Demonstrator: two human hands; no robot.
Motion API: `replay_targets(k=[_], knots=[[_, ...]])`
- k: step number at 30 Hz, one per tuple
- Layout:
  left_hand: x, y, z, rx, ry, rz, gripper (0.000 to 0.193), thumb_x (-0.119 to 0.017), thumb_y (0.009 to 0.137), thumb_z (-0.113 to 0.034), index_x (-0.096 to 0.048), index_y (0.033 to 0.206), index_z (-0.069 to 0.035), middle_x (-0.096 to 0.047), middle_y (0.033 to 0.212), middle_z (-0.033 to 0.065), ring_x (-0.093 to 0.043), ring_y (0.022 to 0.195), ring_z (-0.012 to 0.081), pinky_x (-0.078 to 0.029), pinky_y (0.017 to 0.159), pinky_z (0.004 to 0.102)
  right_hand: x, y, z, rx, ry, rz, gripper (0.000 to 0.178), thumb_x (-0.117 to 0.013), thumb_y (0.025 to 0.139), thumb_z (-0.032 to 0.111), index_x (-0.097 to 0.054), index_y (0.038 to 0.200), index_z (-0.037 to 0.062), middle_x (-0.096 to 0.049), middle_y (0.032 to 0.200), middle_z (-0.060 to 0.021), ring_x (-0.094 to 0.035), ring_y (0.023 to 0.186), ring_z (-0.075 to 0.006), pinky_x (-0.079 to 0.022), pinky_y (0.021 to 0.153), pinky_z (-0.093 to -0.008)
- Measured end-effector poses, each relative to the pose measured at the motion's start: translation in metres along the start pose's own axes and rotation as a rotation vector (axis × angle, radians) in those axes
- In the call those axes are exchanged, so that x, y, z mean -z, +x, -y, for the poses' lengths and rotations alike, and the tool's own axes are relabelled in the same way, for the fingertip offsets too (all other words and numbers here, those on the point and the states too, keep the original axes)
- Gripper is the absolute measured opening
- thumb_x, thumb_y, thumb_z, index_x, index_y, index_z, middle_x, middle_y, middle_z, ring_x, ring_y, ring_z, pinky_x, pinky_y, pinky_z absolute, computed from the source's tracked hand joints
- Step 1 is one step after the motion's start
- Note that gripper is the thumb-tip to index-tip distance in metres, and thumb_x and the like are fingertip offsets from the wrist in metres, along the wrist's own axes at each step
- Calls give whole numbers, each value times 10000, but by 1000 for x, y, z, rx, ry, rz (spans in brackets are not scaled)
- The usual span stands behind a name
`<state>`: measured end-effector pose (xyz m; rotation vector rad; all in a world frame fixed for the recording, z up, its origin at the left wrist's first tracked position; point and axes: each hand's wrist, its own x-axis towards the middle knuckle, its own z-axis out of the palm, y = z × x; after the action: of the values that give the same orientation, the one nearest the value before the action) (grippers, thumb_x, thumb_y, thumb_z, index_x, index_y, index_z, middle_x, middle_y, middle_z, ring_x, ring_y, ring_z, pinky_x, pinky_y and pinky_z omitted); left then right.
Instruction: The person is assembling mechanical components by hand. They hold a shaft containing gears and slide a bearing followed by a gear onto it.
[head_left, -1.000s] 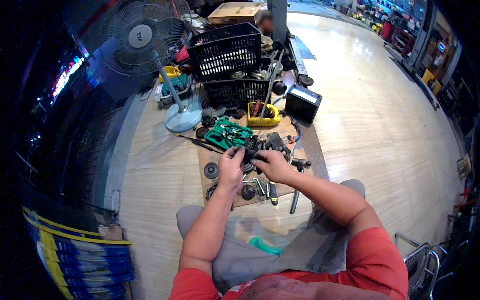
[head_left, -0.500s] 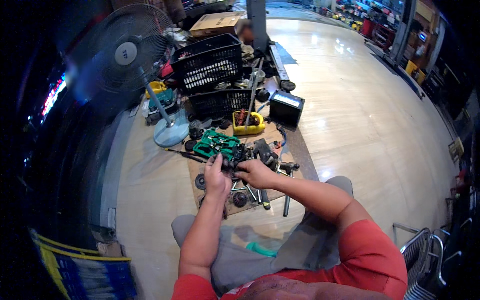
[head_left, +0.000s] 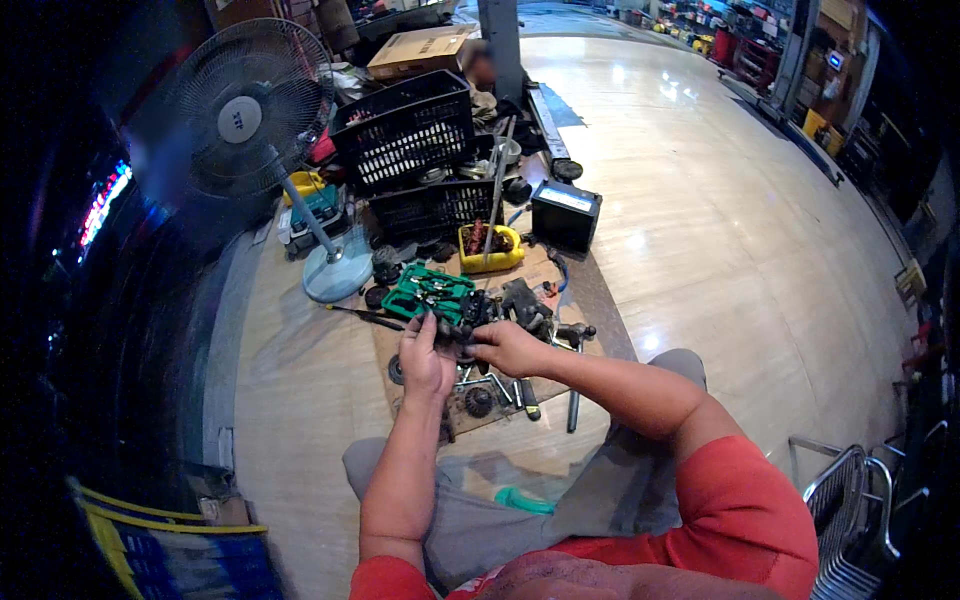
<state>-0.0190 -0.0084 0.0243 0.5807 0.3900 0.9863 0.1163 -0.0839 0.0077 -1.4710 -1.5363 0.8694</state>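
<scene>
A: What are the hands doing?
B: The left hand (head_left: 428,368) appears to cradle a dark part (head_left: 455,337), and the right hand (head_left: 508,348), at three o'clock from it, pinches its near side. The fingers hide too much to tell its kind.
A: Which step is this?
B: Close two-handed handling above the brown sheet (head_left: 552,376), I'd judge. The next move calls for a steady left hold and fine right fingertips.
A: Around them?
B: From the part: a green tool case (head_left: 396,304) just beside, at eleven; a toothed gear (head_left: 478,402) near five; a yellow container (head_left: 490,263) at one.
</scene>
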Motion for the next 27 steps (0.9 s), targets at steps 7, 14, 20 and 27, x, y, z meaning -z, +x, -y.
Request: replay_targets(k=[7,14,20,27], knots=[[12,2,1,80,90,75,29,-535,924,-76,-555,920,-55,-567,743,18,-549,643,124,-488,598,269,29,4,-1,17,-130,227,219,-617,839,209,-636,909,3,-630,775,-200,-618,711,-321,-473,664,-399],[11,-3,8,403,554,215,146,-577,898,-102,-620,992,2,-649,883,45,-621,747,137,-513,695,286,57,3,-2,89,-467,278,238,-654,793,250,-645,863,22,-625,779,-209,-599,742,-389,-460,668,-465],[-12,-17,20,364,1215,265,223,-597,869,-151,-641,956,49,-653,802,61,-602,716,141,-476,654,297,60,1,-10,67,-654,239,229,-638,793,245,-614,782,18,-619,771,-207,-593,782,-407,-449,685,-496],[-5,-12,33,124,1544,189,242,-608,834,-166,-656,974,25,-669,805,169,-645,731,235,-482,686,352,48,-1,-8,-12,-651,42,225,-605,799,239,-621,783,15,-619,785,-226,-600,804,-406,-467,708,-492]])
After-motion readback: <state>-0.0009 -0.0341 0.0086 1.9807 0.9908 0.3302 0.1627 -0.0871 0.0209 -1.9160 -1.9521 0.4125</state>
